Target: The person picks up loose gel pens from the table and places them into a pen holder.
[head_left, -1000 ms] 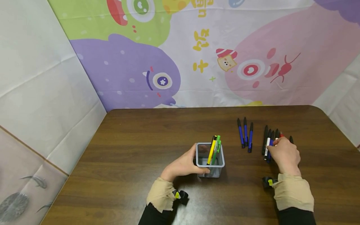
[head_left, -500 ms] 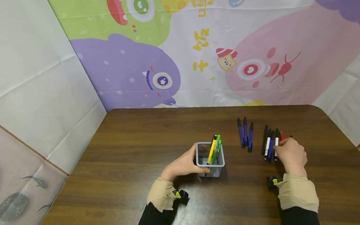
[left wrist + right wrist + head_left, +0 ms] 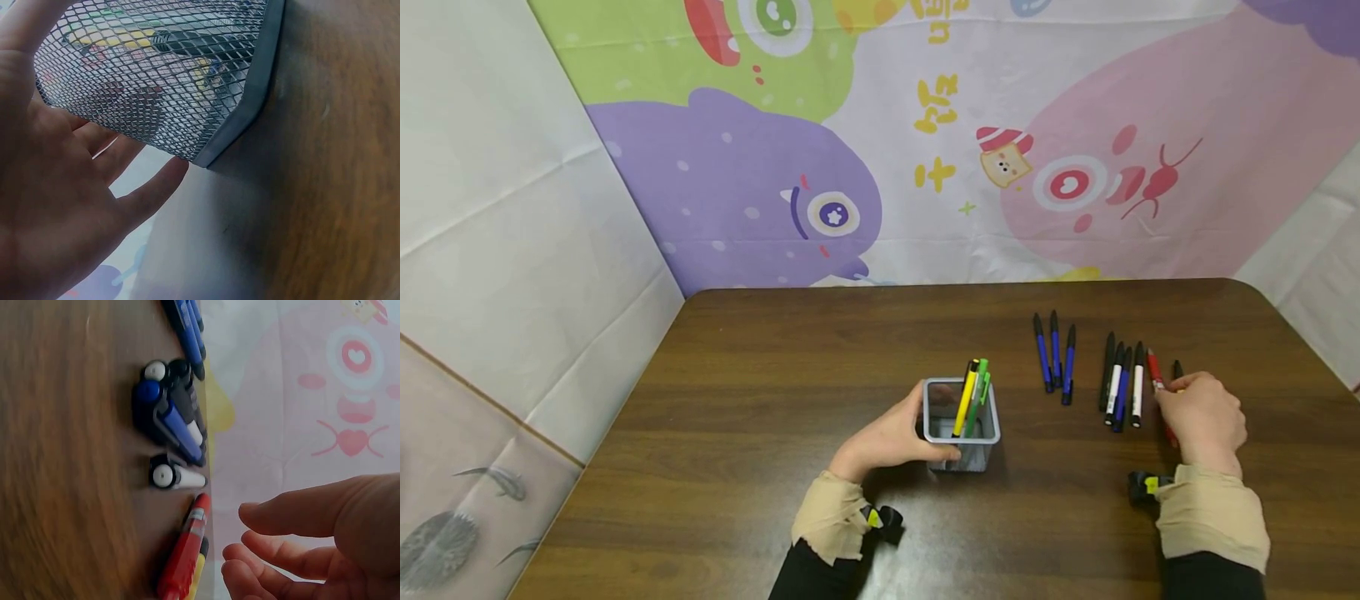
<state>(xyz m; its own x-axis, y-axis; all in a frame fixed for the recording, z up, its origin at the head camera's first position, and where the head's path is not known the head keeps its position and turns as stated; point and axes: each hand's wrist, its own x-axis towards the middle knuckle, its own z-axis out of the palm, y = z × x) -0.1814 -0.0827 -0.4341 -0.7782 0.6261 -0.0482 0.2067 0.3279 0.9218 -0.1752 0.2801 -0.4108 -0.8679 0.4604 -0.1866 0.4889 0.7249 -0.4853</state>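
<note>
My left hand grips a square grey mesh pen holder, thumb across its front and fingers behind. In it stand a yellow highlighter and a green pen, leaning right. In the left wrist view the hand lies along the mesh wall. My right hand is over a red pen and a black-tipped pen, partly covering both. The right wrist view shows its thumb and fingers loosely bent, nothing between them, beside the red pen and a yellow-bodied pen.
Left of the right hand lie a white pen and a close group with a black pen, another white one and a blue one. Farther left lie three blue pens. A printed cloth hangs behind the brown table.
My right hand has moved rightward along the row, uncovering the white pen and then much of the red pen. The left hand and pen holder stay in place.
</note>
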